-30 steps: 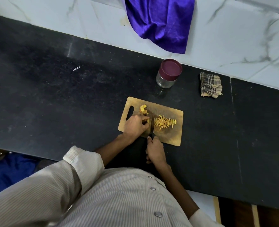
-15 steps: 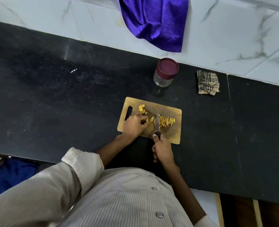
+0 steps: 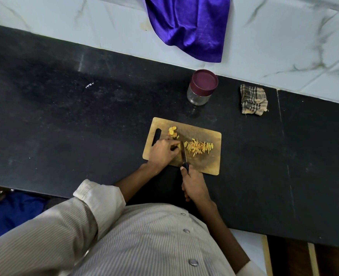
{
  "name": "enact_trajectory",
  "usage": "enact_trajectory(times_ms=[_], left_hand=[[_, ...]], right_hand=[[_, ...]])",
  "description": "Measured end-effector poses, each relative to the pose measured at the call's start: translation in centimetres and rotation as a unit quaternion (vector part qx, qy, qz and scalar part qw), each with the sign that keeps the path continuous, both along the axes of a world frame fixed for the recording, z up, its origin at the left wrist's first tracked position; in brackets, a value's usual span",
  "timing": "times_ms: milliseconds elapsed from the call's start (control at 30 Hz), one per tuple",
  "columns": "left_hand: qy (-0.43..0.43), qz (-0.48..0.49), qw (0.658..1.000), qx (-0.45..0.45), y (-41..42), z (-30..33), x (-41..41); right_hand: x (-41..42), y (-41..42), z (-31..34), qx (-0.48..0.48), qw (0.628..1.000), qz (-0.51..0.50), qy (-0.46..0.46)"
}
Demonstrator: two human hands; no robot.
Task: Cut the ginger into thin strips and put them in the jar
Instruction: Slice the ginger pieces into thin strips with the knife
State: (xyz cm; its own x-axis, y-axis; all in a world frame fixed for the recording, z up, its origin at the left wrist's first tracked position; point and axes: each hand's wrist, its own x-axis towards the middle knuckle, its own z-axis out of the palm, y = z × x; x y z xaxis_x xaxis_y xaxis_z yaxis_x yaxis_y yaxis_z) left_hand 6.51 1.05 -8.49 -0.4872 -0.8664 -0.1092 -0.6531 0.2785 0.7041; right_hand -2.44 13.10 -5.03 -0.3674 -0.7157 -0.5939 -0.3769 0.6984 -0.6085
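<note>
On the cutting board [image 3: 202, 166], the left hand [image 3: 162, 152] pinches a ginger piece [image 3: 175, 149] with curled fingers; the right hand [image 3: 194, 185] grips the knife [image 3: 184, 156]. Cut strips [image 3: 199, 147] lie right of the blade. The lidded jar [image 3: 201, 87] stands on the counter [image 3: 65, 116] behind.

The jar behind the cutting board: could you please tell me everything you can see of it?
The jar is small, of clear glass, closed with a round maroon lid. It looks empty. It stands upright on the black counter near the white wall, beyond the cutting board. Nothing but the counter touches it.
</note>
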Motion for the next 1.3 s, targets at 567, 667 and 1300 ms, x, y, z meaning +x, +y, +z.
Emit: enact_trajectory(times_ms=[567, 667, 1300], left_hand=[[0.009, -0.001, 1.0, -0.006, -0.1, -0.2, 0.0], [0.006, -0.005, 1.0, -0.006, -0.1, -0.2, 0.0], [-0.008, 0.006, 1.0, 0.004, 0.1, 0.7, -0.3]], right_hand=[[0.4, -1.3, 0.4, 0.051, 0.998, 0.029, 0.037], [0.6, -2.3, 0.5, 0.085, 0.994, 0.042, 0.059], [2.0, -1.8, 0.0, 0.09, 0.991, 0.035, 0.097]])
